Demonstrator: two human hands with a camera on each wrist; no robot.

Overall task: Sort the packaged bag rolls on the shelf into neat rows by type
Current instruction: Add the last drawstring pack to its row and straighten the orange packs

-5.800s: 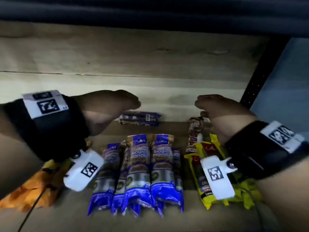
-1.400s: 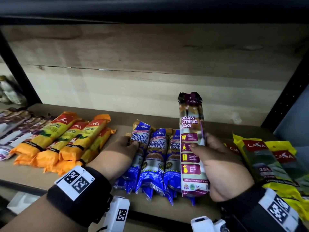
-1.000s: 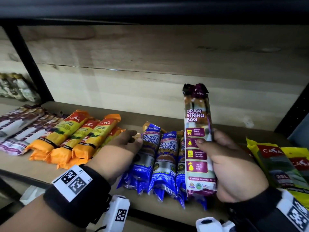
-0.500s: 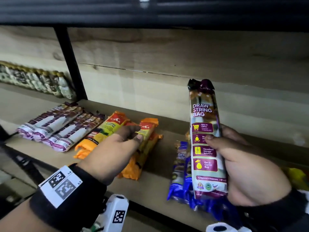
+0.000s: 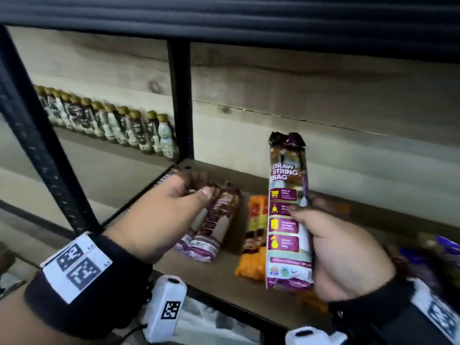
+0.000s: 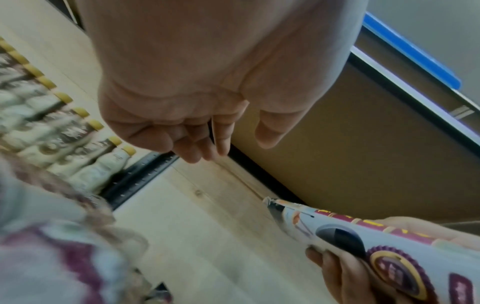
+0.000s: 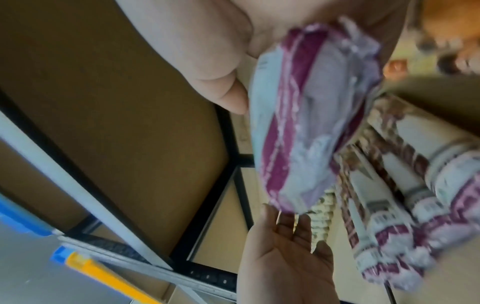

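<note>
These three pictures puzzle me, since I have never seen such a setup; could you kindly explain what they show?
A person wears three cameras: one on the head, one on each wrist. The head view looks down at a wooden shelf. The right hand grips a purple draw string bag roll upright. The left hand, holding nothing, reaches over matching purple rolls lying on the shelf, beside an orange roll. Bottles stand in the next bay. The wrist views show the same hands from below.
</note>
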